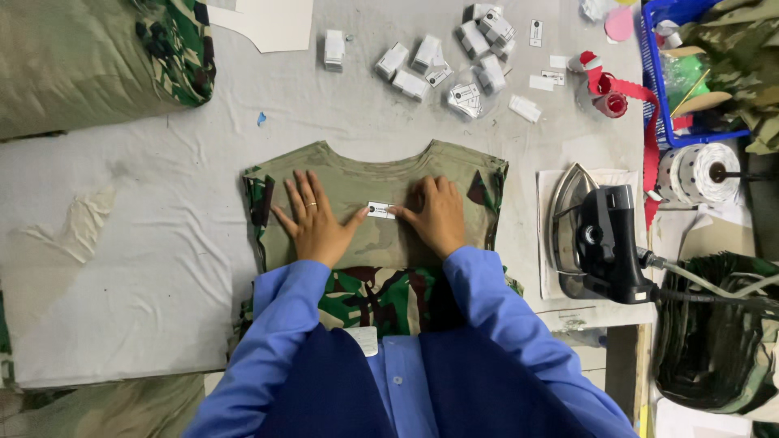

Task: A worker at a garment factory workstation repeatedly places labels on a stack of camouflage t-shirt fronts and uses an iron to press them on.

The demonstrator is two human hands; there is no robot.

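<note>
A small white label (380,210) lay on the olive back panel of a folded shirt (381,182), its long axis running side to side across the garment, just below the neckline, which pointed away from the worker. The label was a plain rectangle with a dark round mark at its left end. The left hand (315,217) pressed flat on the cloth, fingers spread apart, thumb tip touching the label's left edge. The right hand (436,215) rested at the label's right edge, fingers held together and bent down onto the fabric; neither hand gripped anything. The shirt, olive with camouflage sleeves and a camouflage lower part, sat in the middle of the grey worktop (146,235), close to the worker's blue sleeves. A steam iron (596,235) stood on a pad to the right, well apart from the hands. Small bundles of white labels (454,61) lay scattered beyond the neckline.
</note>
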